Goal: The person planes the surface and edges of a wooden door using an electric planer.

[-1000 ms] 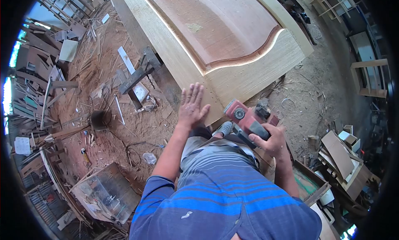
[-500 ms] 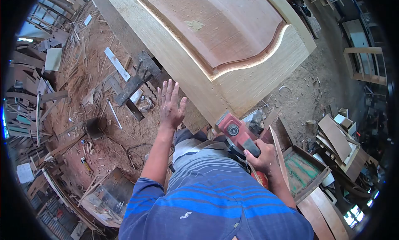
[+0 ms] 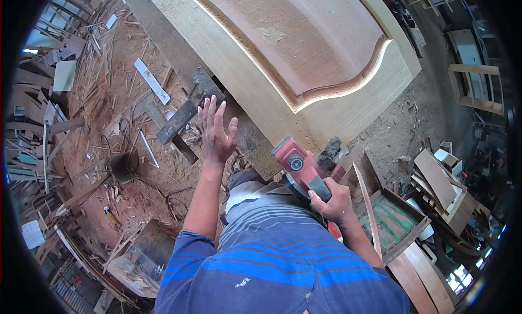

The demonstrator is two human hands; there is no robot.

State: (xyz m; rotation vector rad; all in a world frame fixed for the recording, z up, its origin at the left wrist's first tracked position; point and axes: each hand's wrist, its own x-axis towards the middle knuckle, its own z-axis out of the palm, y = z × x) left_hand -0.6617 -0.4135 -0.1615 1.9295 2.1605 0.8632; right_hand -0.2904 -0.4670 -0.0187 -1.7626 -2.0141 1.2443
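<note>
My right hand (image 3: 333,201) grips the rear handle of a red electric hand planer (image 3: 300,163). A round dial shows on its body, and its front end lies near the lower corner of a wooden door panel (image 3: 348,115). Whether the tool touches the panel I cannot tell. My left hand (image 3: 218,133), empty with fingers apart, is raised to the left of the panel's edge. Behind its fingertips is a dark bench part (image 3: 187,113). The panel has a curved moulded frame around a reddish inner field with dust on it.
Wood scraps and shavings cover the floor (image 3: 125,85) at left. A dark bucket-like container (image 3: 125,166) stands there among cables. At right are a shallow wooden box (image 3: 399,224) with a green-streaked bottom and stacked boards (image 3: 437,178). Curved wooden strips (image 3: 413,276) lie at lower right.
The planer and my right hand have shifted slightly left and toward my body. My left hand has moved a little left, fingers more spread. The panel sits slightly lower and farther right in view.
</note>
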